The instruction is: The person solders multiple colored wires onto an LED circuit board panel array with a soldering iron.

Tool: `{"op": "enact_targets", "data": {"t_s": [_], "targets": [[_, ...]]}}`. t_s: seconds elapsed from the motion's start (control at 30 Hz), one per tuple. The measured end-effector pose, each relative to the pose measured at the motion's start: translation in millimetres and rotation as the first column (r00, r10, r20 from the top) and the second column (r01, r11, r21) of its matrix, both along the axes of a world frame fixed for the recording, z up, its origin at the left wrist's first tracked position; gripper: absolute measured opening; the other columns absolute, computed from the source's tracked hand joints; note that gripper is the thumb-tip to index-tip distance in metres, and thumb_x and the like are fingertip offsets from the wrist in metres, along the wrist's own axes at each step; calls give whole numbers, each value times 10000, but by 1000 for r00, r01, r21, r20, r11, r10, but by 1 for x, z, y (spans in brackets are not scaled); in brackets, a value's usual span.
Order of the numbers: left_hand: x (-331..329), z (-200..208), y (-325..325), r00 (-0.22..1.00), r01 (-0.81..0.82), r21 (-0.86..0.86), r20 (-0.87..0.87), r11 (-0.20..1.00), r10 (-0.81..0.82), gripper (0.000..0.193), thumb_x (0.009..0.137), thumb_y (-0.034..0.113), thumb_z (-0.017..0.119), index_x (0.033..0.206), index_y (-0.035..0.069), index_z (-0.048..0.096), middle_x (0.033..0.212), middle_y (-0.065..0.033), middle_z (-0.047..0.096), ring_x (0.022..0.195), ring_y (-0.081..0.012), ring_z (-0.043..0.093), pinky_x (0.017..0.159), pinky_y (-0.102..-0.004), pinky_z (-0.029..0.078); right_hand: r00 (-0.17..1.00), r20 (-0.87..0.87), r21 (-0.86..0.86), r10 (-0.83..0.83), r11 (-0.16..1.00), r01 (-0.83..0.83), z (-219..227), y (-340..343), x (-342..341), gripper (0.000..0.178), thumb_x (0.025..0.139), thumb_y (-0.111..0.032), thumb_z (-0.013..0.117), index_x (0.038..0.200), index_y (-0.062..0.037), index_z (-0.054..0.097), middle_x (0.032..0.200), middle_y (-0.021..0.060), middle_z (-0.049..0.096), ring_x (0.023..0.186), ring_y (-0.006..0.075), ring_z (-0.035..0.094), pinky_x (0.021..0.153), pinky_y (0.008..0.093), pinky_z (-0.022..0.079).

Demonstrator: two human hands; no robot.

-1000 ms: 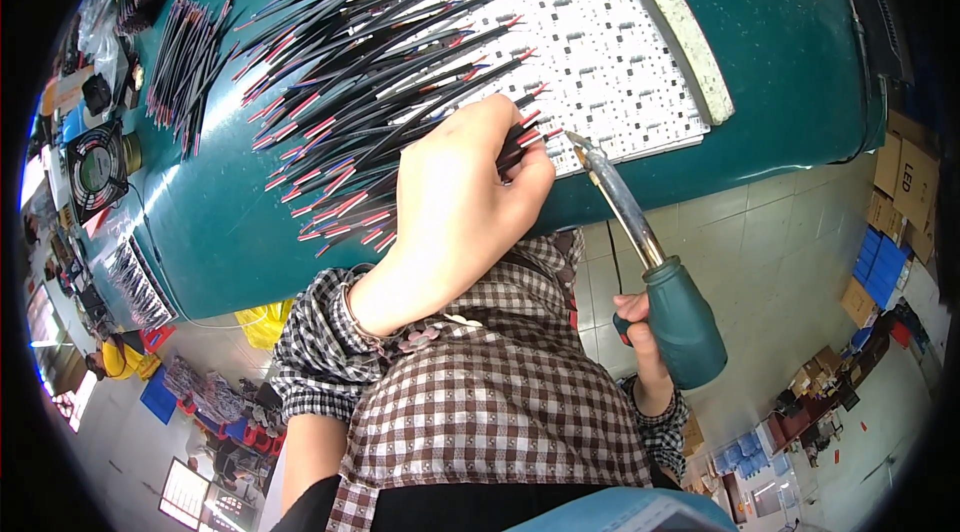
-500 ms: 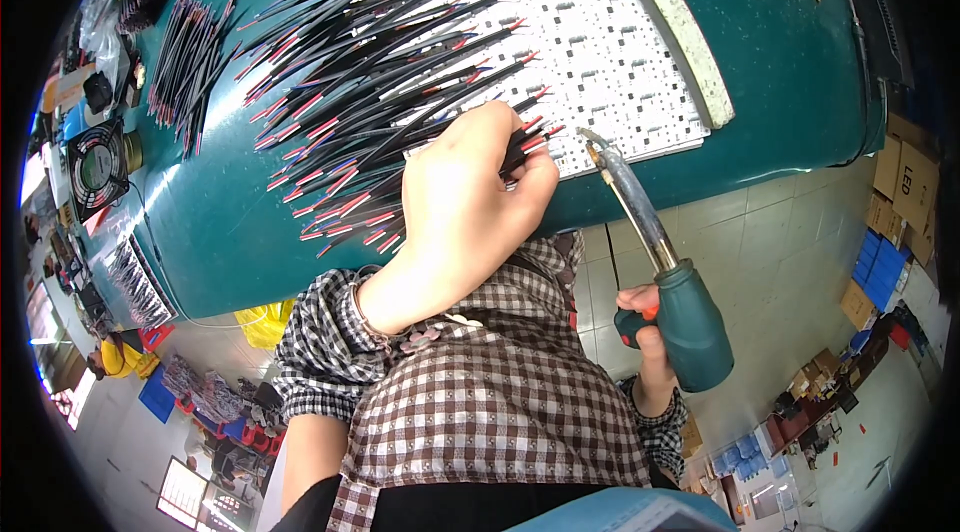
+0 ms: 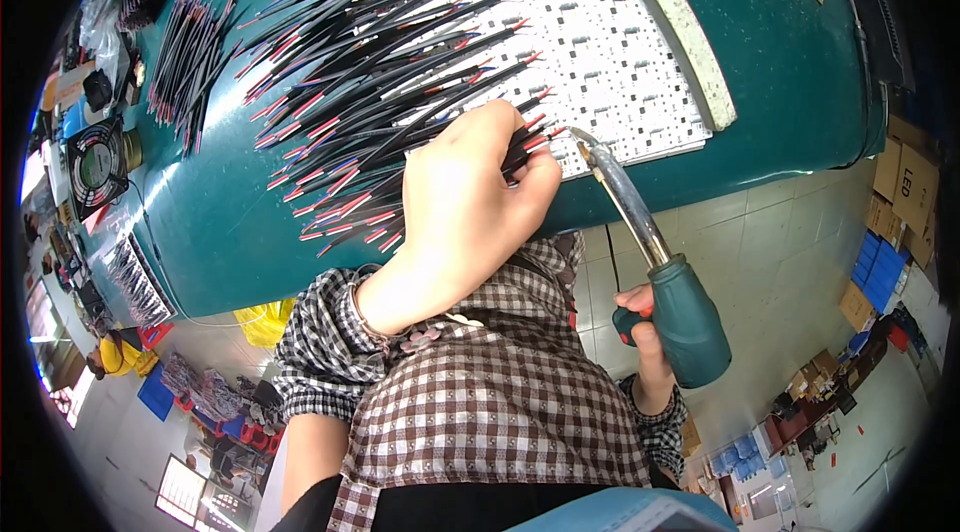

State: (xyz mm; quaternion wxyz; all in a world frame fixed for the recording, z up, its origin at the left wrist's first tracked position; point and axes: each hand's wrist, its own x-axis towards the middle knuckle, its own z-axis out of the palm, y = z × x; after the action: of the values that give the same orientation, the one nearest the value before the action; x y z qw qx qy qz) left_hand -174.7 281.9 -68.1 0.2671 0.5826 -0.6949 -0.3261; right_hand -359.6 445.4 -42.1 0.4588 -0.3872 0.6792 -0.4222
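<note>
My left hand (image 3: 462, 200) pinches a black-sleeved wire (image 3: 540, 141) with red stripped ends near the front edge of the white circuit board panel (image 3: 628, 82). Many more such black wires (image 3: 375, 102) fan out across the panel's left part, their tips on the board. In my right hand (image 3: 650, 340) is a green soldering gun (image 3: 688, 324), its fingers wrapped round the trigger grip. The metal tip of the gun touches or nearly touches the wire's end at the board; which of the two I cannot tell.
A pale speckled strip (image 3: 690, 37) lies along the panel's right side on the green tabletop (image 3: 790, 82). Further left are a loose wire bundle (image 3: 190, 62) and a small black fan (image 3: 98, 164). Cardboard boxes (image 3: 908, 182) stand at the far right, beyond the table.
The soldering gun in my right hand has shifted slightly to the left, bringing its tip up to the wire's end. My left hand has stayed almost in place.
</note>
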Motion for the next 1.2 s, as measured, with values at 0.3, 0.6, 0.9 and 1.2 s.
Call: {"op": "enact_targets", "data": {"t_s": [0.3,0.6,0.9,1.2], "targets": [[-1,4,0,1000,5,26,-8,1000,-4,167,756,102,707,786,23,563,691,-144,604,582,-321,616,533,-414,485,982,-166,-38,93,994,-101,-8,9,-6,343,801,-272,841,999,-23,711,900,76,731,813,225,694,758,337,544],[2,1,-6,1000,-3,43,-3,999,3,170,758,107,706,784,21,562,697,-150,607,592,-327,618,541,-414,489,970,-215,-67,117,989,-135,-5,0,-4,344,818,-262,824,1025,-12,708,916,80,734,832,234,700,754,342,556],[1,-7,2,1000,-13,21,6,1000,12,186,748,116,720,792,26,563,703,-138,594,623,-328,623,569,-416,503,994,82,-13,-77,997,78,2,-8,7,413,814,-222,850,1060,60,676,998,150,720,959,266,720,859,365,581],[-5,-12,9,999,-49,-168,6,985,51,210,751,70,780,767,39,573,640,-74,591,511,-159,579,494,-293,468,999,-38,-54,35,998,-37,-5,-1,-3,410,814,-256,843,1048,43,685,971,133,729,917,248,714,817,348,564]]}}
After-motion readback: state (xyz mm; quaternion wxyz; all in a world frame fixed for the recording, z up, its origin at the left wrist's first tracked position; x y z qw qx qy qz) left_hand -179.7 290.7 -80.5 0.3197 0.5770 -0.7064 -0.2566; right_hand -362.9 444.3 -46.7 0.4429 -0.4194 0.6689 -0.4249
